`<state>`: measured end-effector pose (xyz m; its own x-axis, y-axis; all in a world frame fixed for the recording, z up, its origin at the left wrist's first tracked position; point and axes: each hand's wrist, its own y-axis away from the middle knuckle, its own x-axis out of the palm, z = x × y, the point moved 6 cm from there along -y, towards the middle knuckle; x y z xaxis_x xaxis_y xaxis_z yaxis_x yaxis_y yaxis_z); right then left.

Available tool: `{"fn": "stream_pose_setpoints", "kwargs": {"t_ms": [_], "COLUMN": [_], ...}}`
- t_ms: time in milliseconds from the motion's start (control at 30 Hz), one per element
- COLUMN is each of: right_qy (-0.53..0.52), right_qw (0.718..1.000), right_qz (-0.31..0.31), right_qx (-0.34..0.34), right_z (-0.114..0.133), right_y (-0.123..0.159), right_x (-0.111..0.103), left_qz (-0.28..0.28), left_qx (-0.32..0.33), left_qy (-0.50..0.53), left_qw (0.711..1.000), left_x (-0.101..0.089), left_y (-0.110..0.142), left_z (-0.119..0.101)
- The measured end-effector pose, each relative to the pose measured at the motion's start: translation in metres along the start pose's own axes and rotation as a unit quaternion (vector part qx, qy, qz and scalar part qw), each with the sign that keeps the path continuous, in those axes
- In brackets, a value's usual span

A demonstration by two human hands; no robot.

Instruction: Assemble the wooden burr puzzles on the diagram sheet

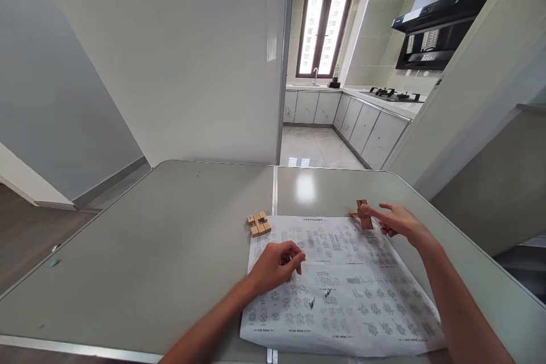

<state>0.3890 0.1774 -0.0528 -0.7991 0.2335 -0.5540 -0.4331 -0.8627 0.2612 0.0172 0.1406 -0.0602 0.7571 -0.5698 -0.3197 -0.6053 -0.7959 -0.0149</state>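
Observation:
My left hand (278, 264) hovers over or rests on the left part of a large printed paper sheet (341, 313). Its fingers are loosely curled and I see nothing in them. Off to the right, my right hand (401, 222) has its index finger stretched toward a wooden block piece (364, 215), which stands at the sheet's far right edge. The fingertip overlaps the piece; whether it presses on it I cannot tell. A flat group of notched wooden blocks (259, 224) lies at the sheet's far left corner. Rows of small line diagrams cover the paper.
The grey table (149, 273) has a metal seam (273, 190) running away from me through its middle. Small scraps, one of them a greenish bit (55, 263), lie near its left edge. Beyond stand a white wall (205, 68) and a kitchen with cabinets (307, 107).

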Motion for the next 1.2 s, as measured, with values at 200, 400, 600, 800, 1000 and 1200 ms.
{"fn": "stream_pose_setpoints", "kwargs": {"t_ms": [200, 400, 600, 800, 1000, 1200], "right_qy": [-0.06, -0.077, -0.095, -0.094, -0.083, -0.091], "right_qw": [0.978, 0.926, 0.92, 0.926, 0.925, 0.924], "right_qz": [0.001, 0.233, 0.282, 0.261, 0.256, 0.253], "right_qx": [-0.2, -0.288, -0.256, -0.256, -0.269, -0.273], "right_z": [0.062, 0.082, 0.064, 0.064, 0.064, 0.062], "right_y": [0.041, 0.087, 0.093, 0.095, 0.097, 0.094], "right_x": [0.031, 0.147, 0.181, 0.177, 0.18, 0.181], "left_qz": [-0.175, -0.307, -0.251, -0.222, -0.218, -0.198], "left_qx": [0.056, 0.073, 0.012, 0.006, 0.029, 0.072], "left_qy": [-0.136, -0.275, -0.308, -0.279, -0.261, -0.239], "left_qw": [0.973, 0.908, 0.918, 0.934, 0.94, 0.948], "left_x": [-0.037, -0.082, -0.106, -0.107, -0.106, -0.086], "left_y": [0.002, 0.008, 0.002, -0.003, -0.004, -0.004], "left_z": [-0.01, 0.003, 0.042, 0.045, 0.04, 0.025]}}
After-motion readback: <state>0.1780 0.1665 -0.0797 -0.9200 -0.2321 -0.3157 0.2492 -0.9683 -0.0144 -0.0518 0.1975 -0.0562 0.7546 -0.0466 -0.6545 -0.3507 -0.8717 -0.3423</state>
